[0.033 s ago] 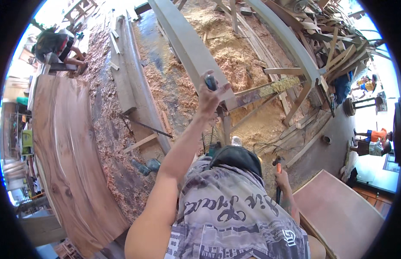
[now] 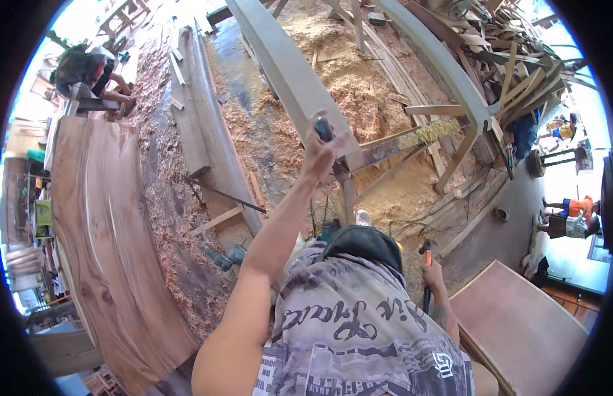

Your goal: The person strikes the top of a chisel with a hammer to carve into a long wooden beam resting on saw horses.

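Looking down on a sawdust-covered workshop floor: left hand raised on an outstretched arm, clamped round a small dark tool, right up against the end of a long grey beam running off toward the top edge. Right hand down low, gripping a hammer with an orange handle, just beside a reddish plywood sheet. Big brown wood slab along the left side, power tool lying near its edge, another person crouched at its far end.
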{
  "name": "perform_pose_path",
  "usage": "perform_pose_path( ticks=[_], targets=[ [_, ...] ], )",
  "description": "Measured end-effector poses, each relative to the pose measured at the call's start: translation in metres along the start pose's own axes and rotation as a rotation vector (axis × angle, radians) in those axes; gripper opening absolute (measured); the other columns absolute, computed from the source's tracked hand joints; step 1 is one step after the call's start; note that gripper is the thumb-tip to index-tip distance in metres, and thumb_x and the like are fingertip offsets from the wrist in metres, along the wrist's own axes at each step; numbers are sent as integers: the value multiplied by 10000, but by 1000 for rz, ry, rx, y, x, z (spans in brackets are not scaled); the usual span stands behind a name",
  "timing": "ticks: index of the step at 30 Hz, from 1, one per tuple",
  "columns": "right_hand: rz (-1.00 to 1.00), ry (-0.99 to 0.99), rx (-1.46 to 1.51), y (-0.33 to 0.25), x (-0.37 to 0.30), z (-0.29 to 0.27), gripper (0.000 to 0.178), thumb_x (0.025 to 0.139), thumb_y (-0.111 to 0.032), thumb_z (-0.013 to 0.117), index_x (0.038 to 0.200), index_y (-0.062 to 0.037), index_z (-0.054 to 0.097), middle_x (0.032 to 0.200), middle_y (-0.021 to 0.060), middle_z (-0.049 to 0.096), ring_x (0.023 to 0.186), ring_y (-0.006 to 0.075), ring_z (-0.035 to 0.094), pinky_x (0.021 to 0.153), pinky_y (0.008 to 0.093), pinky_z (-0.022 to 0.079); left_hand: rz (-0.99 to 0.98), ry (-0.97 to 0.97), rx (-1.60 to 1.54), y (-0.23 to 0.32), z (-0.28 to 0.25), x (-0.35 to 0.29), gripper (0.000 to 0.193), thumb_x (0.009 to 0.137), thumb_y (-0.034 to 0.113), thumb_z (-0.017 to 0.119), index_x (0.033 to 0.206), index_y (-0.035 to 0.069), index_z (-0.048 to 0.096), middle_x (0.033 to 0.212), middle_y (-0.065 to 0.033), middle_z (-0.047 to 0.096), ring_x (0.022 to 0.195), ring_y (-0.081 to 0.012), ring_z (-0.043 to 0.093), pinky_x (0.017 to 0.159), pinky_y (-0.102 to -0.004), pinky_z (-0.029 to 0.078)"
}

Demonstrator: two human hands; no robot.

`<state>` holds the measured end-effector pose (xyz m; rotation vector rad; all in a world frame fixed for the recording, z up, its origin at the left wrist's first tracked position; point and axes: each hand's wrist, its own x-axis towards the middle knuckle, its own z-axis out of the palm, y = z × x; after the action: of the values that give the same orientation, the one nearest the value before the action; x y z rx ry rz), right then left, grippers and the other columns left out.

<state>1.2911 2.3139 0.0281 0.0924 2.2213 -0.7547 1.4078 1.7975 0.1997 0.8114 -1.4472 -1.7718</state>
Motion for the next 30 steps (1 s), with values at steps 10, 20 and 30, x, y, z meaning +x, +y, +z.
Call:
perform_pose_path(
  ticks=[10, 20, 30],
  targets=[
    [-332, 138, -259, -63, -14, -29, 368, 867, -310, 629, 962, 43, 583, 820, 255, 607, 809, 433, 603, 715, 452, 468, -10, -231, 68, -53, -11, 20, 216, 884, 161, 735, 738, 93, 590, 646, 6, 586, 567, -86, 541, 507, -239, 437],
    [-528, 196, -105, -153, -81, -51, 332, 888, -198, 632, 1110, 44, 579, 829, 116, 589, 776, 200, 569, 735, 347, 471, 196, -9, 14, -67, 3, 20, 322, 892, 117, 691, 609, 79, 543, 511, 16, 512, 459, -67, 488, 442, -239, 366],
    [-605, -17, 56, -222, -125, -40, 532, 910, -40, 578, 1414, -133, 435, 890, 37, 586, 778, 104, 500, 722, 266, 433, 274, -17, -11, -65, 7, 21, 305, 885, 89, 689, 616, 75, 544, 521, 16, 522, 459, -51, 486, 423, -229, 357]
  ],
)
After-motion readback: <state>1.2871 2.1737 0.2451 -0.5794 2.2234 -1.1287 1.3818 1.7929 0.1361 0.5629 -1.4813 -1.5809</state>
